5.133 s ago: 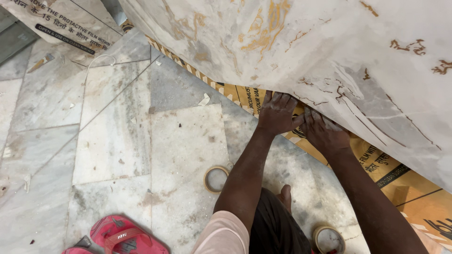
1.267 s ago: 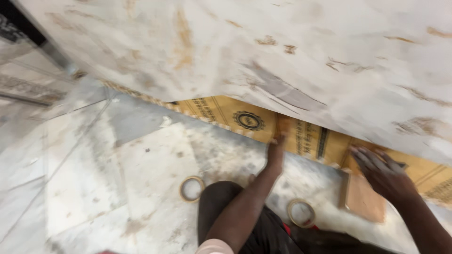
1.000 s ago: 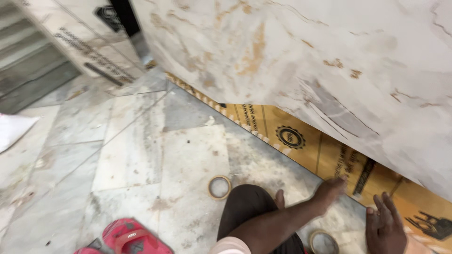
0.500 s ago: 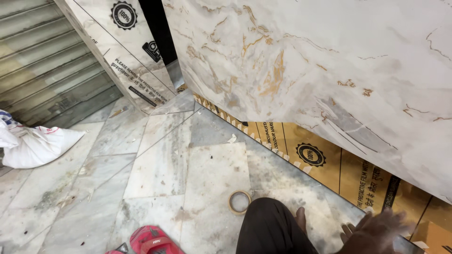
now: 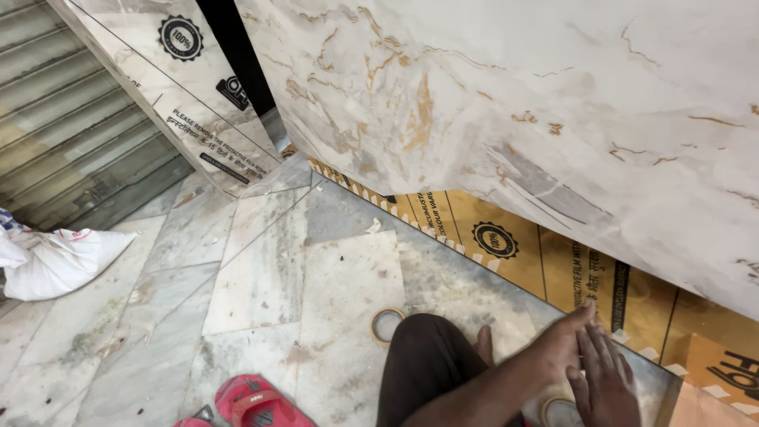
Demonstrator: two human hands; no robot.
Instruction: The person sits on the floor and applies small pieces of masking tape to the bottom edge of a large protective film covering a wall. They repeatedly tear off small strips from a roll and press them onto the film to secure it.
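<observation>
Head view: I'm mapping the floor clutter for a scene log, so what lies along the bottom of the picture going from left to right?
White sack → red sandal → tape roll → dark-trousered knee → left hand → right hand → yellow printed sheet.

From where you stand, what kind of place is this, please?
Probably a room under renovation or a stone and tile shop: a big marble-look slab leans over yellow protective sheeting, a film-covered panel stands by a metal shutter, tape roll on the floor.
</observation>
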